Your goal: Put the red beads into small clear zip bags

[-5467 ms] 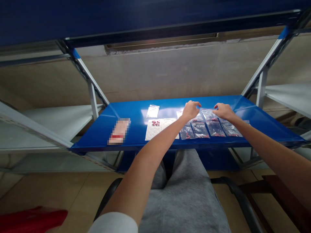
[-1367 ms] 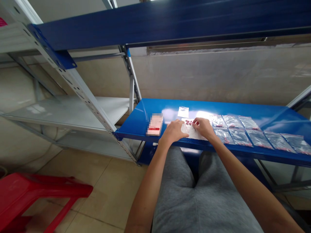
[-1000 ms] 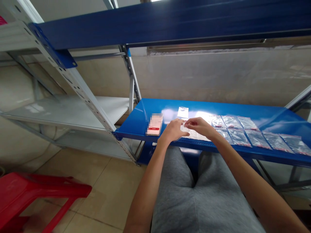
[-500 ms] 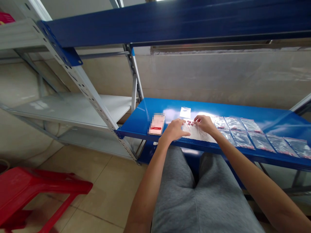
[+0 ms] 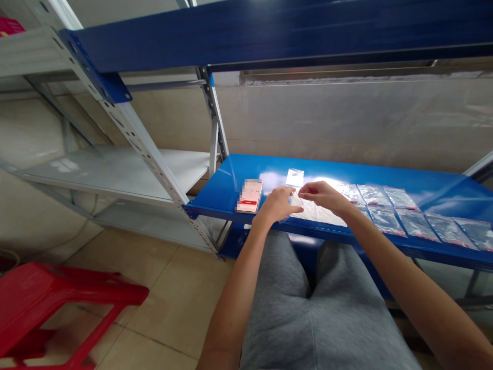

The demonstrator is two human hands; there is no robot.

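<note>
we look down on a person's two bare hands at work on a blue metal shelf (image 5: 231,177), just right of the middle of the frame. the left hand (image 5: 275,204) and the right hand (image 5: 321,194) meet over a crumpled white plastic sheet (image 5: 319,217), which lies near the shelf's front edge. the right fingers (image 5: 308,186) look pinched together at the sheet's upper edge, while the left fingers (image 5: 290,192) curl against its left end; we cannot tell whether they grip it. the step in hand seems to be working this sheet by its edge, and its thin film looks to call for a careful pinch. a small clear bag (image 5: 295,177) lies just behind the hands, a phone with a blurred screen (image 5: 250,196) lies to their left, and rows of clear bags with red bits along their lower edges (image 5: 385,218) lie to their right. a red plastic stool (image 5: 65,293) stands on the floor at lower left.
</note>
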